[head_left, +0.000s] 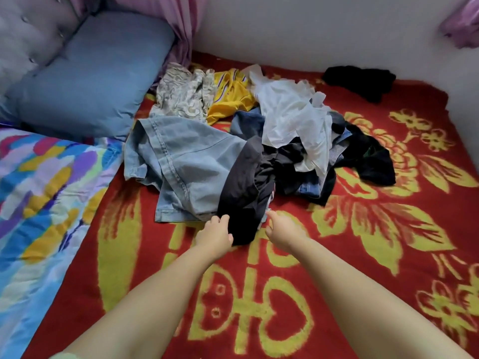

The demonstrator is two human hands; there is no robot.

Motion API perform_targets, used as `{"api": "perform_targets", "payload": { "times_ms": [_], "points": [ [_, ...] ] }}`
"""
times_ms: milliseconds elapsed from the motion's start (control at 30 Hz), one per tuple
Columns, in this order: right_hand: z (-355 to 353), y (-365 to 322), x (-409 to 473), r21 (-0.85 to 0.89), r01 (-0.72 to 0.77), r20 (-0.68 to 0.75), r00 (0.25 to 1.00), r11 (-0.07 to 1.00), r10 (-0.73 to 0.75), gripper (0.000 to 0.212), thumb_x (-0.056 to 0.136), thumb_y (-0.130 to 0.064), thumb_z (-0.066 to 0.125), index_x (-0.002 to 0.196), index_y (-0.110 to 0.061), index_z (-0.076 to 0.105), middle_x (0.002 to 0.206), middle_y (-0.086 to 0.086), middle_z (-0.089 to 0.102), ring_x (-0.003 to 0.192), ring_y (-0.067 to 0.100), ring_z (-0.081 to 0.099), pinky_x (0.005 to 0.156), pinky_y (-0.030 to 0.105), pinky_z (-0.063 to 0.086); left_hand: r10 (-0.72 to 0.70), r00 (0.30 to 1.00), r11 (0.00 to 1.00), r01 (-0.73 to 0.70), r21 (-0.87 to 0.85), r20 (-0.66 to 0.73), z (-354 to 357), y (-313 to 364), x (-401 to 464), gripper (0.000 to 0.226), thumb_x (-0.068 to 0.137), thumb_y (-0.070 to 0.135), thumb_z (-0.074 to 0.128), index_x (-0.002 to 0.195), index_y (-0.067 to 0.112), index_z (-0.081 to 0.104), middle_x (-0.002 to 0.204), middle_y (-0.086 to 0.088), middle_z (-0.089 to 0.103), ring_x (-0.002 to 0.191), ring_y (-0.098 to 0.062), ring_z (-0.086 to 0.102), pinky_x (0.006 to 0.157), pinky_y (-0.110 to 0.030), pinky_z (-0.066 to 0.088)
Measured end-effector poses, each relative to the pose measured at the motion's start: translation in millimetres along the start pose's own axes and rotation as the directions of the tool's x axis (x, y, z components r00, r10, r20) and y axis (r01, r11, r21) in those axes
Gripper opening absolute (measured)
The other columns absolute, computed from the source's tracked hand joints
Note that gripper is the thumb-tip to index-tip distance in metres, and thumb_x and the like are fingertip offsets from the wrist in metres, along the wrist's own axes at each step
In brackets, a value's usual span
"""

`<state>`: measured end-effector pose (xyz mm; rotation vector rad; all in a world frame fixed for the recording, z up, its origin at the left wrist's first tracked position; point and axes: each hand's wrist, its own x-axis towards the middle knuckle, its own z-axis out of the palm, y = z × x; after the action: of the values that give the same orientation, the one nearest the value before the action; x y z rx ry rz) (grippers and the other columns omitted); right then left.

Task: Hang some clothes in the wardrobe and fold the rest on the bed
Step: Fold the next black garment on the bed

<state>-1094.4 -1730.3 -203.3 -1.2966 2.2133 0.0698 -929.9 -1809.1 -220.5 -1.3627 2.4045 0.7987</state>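
A heap of clothes lies in the middle of the bed's red and yellow blanket (363, 255). It holds light blue jeans (178, 159), a white shirt (290, 117), a yellow garment (230, 95), a patterned beige garment (181, 93) and several dark pieces. A dark grey garment (243, 193) hangs off the heap's near edge. My left hand (213, 235) grips its lower left edge. My right hand (282, 230) reaches its lower right edge, fingers curled at the cloth; the grip itself is hidden.
A separate black garment (360, 80) lies near the far wall. A blue pillow (88, 71) leans on the padded headboard (28, 29) at far left. A colourful quilt (44, 193) covers the bed's left side. Pink curtains (178, 19) hang behind.
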Motion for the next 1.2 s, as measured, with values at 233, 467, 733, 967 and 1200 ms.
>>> {"api": "perform_targets", "payload": {
  "times_ms": [233, 467, 733, 967, 1200],
  "points": [
    [15, -14, 118, 0.287, -0.027, -0.153, 0.986, 0.958, 0.073, 0.075, 0.096, -0.035, 0.051, 0.153, -0.021, 0.004, 0.160, 0.008, 0.008, 0.144, 0.030, 0.020, 0.110, 0.043, 0.032, 0.013, 0.990, 0.992, -0.030, -0.119, -0.140, 29, -5, 95, 0.086, 0.093, 0.039, 0.055, 0.152, 0.022, -0.005, 0.159, -0.009, 0.000, 0.145, -0.029, 0.013, 0.108, -0.043, 0.032],
    [31, -8, 149, 0.508, -0.091, -0.165, 0.966, 0.856, 0.200, 0.035, 0.093, -0.023, 0.055, 0.126, -0.014, 0.049, 0.126, 0.016, 0.049, 0.134, 0.031, 0.035, 0.111, 0.035, 0.029, -0.110, 0.986, 0.953, 0.069, -0.295, -0.127, 44, 4, 124, 0.077, 0.094, 0.029, 0.056, 0.151, 0.021, 0.005, 0.136, -0.011, 0.047, 0.123, -0.031, 0.046, 0.097, -0.044, 0.040],
    [16, 8, 98, 0.706, 0.054, -0.208, 0.969, 0.706, 0.134, 0.007, 0.096, -0.018, 0.050, 0.099, -0.011, 0.050, 0.099, 0.006, 0.059, 0.086, 0.018, 0.053, 0.069, 0.028, 0.037, -0.021, 0.984, 0.801, -0.088, -0.592, -0.174, 38, 22, 79, 0.014, 0.099, 0.016, 0.041, 0.104, 0.005, 0.048, 0.090, -0.013, 0.060, 0.083, -0.032, 0.058, 0.076, -0.044, 0.046],
    [-11, 20, 26, 0.896, -0.024, -0.028, 0.993, 0.443, 0.111, 0.017, 0.095, -0.008, 0.043, 0.110, -0.005, 0.051, 0.099, 0.012, 0.059, 0.082, 0.024, 0.061, 0.067, 0.031, 0.055, 0.091, 0.981, 0.838, -0.168, -0.519, -0.170, 23, 48, 14, 0.015, 0.099, 0.018, 0.045, 0.099, 0.003, 0.046, 0.091, -0.013, 0.061, 0.083, -0.029, 0.058, 0.073, -0.041, 0.044],
    [-50, 46, -74, 0.843, 0.048, -0.013, 0.998, 0.536, -0.069, 0.015, 0.092, -0.010, 0.046, 0.104, -0.015, 0.055, 0.084, 0.003, 0.059, 0.055, 0.007, 0.056, 0.048, 0.019, 0.045, 0.147, 0.960, 0.843, -0.248, -0.477, -0.239, 9, 76, -80, 0.021, 0.096, 0.019, 0.054, 0.109, 0.002, 0.052, 0.098, -0.012, 0.065, 0.094, -0.028, 0.060, 0.080, -0.038, 0.042]
  ]
}}
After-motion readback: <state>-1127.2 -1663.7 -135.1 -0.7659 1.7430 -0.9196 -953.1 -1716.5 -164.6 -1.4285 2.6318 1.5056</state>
